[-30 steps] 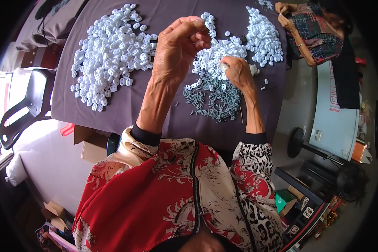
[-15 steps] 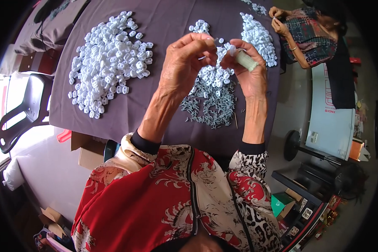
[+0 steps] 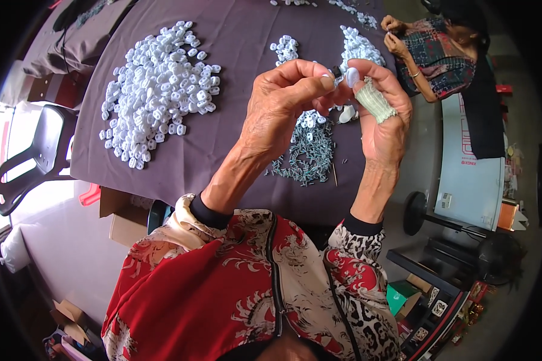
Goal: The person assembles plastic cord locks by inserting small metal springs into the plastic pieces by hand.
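Note:
Above the table my left hand (image 3: pixel 274 105) is closed in a pinch, thumb against forefinger. A tiny grey piece (image 3: pixel 337 76) shows at its fingertips, too small to name exactly. Facing it, my right hand (image 3: pixel 386 129) is closed on a small white oval plastic piece (image 3: pixel 351 77). A pale green knitted finger cover (image 3: pixel 376 102) wraps one finger of that hand. The two sets of fingertips nearly meet. Below them lie a heap of thin grey rod-like pieces (image 3: pixel 310 153) and some white plastic pieces (image 3: pixel 311 118), partly hidden by my hands.
On the dark tablecloth (image 3: pixel 235 36), a large heap of white two-holed pieces (image 3: pixel 162 90) lies left; another heap (image 3: pixel 358 48) lies far right. A thin stick (image 3: pixel 335 173) is beside the grey pieces. Another person (image 3: pixel 436 57) works at the right edge. A black chair (image 3: pixel 42 144) stands left.
Both hands have shifted right and slightly nearer to me, and their fingertips are closer together. The white piece in my right hand now shows more fully.

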A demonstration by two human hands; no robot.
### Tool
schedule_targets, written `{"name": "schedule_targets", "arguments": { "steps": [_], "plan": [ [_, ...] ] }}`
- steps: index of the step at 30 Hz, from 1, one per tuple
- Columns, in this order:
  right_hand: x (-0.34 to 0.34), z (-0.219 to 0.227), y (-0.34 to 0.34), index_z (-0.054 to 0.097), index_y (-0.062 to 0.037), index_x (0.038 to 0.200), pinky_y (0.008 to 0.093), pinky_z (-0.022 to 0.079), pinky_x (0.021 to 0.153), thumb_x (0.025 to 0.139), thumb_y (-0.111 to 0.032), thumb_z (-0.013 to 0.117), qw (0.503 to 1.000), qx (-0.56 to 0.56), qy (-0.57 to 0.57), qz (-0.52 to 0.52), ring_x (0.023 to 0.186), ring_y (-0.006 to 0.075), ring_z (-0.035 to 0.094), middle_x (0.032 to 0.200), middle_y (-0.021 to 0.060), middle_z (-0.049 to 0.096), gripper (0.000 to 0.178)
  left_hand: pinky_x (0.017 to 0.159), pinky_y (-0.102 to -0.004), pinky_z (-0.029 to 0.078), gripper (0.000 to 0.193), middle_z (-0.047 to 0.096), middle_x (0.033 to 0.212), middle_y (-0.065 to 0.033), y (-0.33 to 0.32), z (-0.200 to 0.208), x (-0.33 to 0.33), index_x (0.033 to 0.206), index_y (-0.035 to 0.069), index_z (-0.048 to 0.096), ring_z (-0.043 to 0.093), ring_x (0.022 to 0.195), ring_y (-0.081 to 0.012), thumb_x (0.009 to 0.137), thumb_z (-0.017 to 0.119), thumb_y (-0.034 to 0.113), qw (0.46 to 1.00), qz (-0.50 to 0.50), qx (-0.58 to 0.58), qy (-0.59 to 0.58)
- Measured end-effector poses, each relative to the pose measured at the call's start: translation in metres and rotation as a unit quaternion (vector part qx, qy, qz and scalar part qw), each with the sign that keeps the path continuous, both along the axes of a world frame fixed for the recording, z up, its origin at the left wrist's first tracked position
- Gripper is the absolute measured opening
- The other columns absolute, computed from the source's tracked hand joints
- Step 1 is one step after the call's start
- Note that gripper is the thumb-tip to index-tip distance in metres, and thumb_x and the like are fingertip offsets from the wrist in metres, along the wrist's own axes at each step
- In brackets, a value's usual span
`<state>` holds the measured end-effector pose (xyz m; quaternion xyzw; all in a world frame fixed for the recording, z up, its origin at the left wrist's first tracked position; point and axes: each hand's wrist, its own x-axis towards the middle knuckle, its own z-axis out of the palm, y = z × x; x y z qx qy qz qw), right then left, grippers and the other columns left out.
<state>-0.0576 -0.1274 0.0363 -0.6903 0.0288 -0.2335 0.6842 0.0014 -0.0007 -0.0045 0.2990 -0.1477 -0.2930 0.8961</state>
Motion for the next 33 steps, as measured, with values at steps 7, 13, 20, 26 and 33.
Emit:
{"name": "schedule_targets", "arguments": {
  "steps": [7, 13, 20, 26, 33],
  "plan": [
    [-0.002, 0.008, 0.008, 0.058, 0.0043, 0.1, 0.0229, 0.048, 0.071, 0.077, 0.001, 0.054, 0.999, -0.045, 0.0, 0.005, 0.074, 0.0108, 0.058, 0.084, 0.0079, 0.061, 0.023, 0.061, -0.025, 0.044, 0.009, 0.06, 0.073, -0.0062, 0.004, 0.005, -0.002, 0.081, 0.002, 0.058, 0.056, 0.063, -0.0124, 0.079, 0.059, 0.011, 1.0, 0.006, 0.0, -0.003],
    [-0.002, 0.019, 0.017, 0.058, 0.0036, 0.1, 0.0254, 0.051, 0.069, 0.077, 0.003, 0.052, 0.995, -0.093, 0.007, -0.021, 0.076, 0.0124, 0.059, 0.085, 0.0085, 0.06, 0.024, 0.061, -0.0254, 0.045, 0.009, 0.06, 0.074, -0.0062, 0.004, 0.005, -0.002, 0.082, 0.001, 0.058, 0.055, 0.062, -0.011, 0.08, 0.059, 0.01, 1.0, 0.003, 0.001, -0.005],
    [0.0, 0.021, 0.019, 0.059, 0.0031, 0.1, 0.0273, 0.052, 0.071, 0.078, 0.001, 0.053, 0.99, -0.142, -0.012, -0.012, 0.078, 0.0124, 0.059, 0.085, 0.0084, 0.06, 0.023, 0.06, -0.0248, 0.045, 0.009, 0.061, 0.074, -0.0058, 0.004, 0.006, -0.002, 0.083, 0.001, 0.059, 0.054, 0.06, -0.0105, 0.08, 0.059, 0.009, 1.0, 0.014, -0.015, 0.006],
    [0.002, 0.021, 0.017, 0.059, 0.0036, 0.101, 0.0279, 0.052, 0.072, 0.077, 0.003, 0.052, 0.987, -0.162, -0.011, 0.0, 0.079, 0.0128, 0.058, 0.087, 0.0091, 0.06, 0.024, 0.059, -0.0237, 0.045, 0.01, 0.062, 0.076, -0.0082, 0.005, 0.005, -0.001, 0.084, -0.001, 0.058, 0.059, 0.067, -0.0129, 0.08, 0.058, 0.008, 1.0, 0.015, -0.011, -0.003],
    [0.003, 0.022, 0.019, 0.058, 0.0041, 0.101, 0.0273, 0.051, 0.072, 0.077, 0.005, 0.051, 0.985, -0.171, -0.018, -0.002, 0.079, 0.0127, 0.058, 0.088, 0.0092, 0.06, 0.025, 0.058, -0.0224, 0.046, 0.014, 0.064, 0.077, -0.0105, 0.002, 0.001, 0.0, 0.085, -0.001, 0.058, 0.058, 0.065, -0.0106, 0.08, 0.06, 0.013, 1.0, 0.022, -0.016, -0.012]
  ]
}}
